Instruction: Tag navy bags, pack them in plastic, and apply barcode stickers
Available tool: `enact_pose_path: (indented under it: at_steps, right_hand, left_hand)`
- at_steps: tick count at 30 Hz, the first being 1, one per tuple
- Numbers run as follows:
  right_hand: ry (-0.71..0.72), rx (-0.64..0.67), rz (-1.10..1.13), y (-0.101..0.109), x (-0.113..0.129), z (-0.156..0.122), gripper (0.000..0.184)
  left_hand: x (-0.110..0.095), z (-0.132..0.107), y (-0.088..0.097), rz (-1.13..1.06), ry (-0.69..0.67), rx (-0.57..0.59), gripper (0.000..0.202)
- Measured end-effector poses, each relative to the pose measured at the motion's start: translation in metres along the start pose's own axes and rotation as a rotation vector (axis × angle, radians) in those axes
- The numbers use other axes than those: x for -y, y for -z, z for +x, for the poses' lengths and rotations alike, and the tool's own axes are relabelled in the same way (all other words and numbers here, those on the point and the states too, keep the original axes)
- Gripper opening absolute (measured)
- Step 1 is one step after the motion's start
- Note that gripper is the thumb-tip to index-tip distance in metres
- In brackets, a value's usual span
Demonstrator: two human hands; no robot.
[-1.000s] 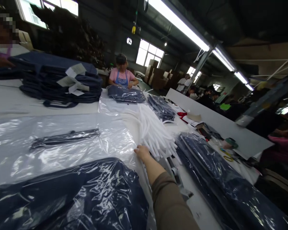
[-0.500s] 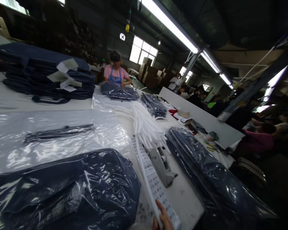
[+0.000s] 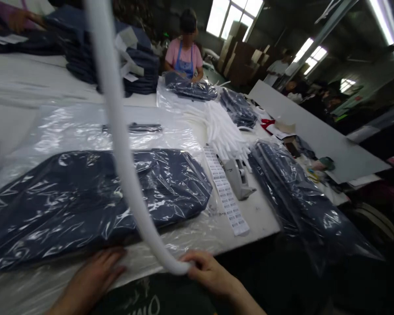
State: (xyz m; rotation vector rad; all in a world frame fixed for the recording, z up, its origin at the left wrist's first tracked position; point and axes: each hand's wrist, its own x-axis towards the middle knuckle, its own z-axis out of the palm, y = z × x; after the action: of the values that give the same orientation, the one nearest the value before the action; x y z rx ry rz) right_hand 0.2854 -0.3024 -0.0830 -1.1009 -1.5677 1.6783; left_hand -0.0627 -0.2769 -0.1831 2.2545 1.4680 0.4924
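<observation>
My right hand [image 3: 205, 271] is closed on one end of a long white foam tube [image 3: 128, 175], which arches up past the top of the picture. My left hand [image 3: 96, 273], somewhat blurred, lies with fingers stretched out at the near edge of a clear plastic bag. Inside that bag is a folded dark blue fabric item [image 3: 85, 197], spread across the table in front of me. The tube passes in front of the bagged item without visibly resting on it.
A strip of barcode labels [image 3: 225, 192] lies beside a grey tape dispenser [image 3: 238, 177]. Behind them is a pile of white tubes [image 3: 223, 129]. More bagged blue items [image 3: 292, 188] lie right. A co-worker [image 3: 184, 54] works across the table; another person's hand [image 3: 19, 19] shows at far left.
My right hand has lifted the white tube off the label strip and brought it left and nearer. My left hand has come into view at the bag's near edge. The view has tilted downward.
</observation>
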Motion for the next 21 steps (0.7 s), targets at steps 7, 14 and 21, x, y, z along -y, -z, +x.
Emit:
enact_pose_path:
  at_steps: [7,14,21]
  right_hand:
    - [0.316,0.539,-0.392,-0.035,-0.029,0.086,0.041]
    - [0.29,0.158,-0.855,-0.037,-0.05,0.091,0.026]
    - [0.127,-0.501,-0.906,0.044,-0.07,0.069,0.039]
  left_hand:
    - [-0.004,0.015,0.032,-0.188,0.195,-0.004,0.03]
    - [-0.059,0.02,0.166,-0.208,0.064,0.0,0.027]
    - [-0.092,-0.019,0.235,-0.051,-0.058,-0.468,0.012]
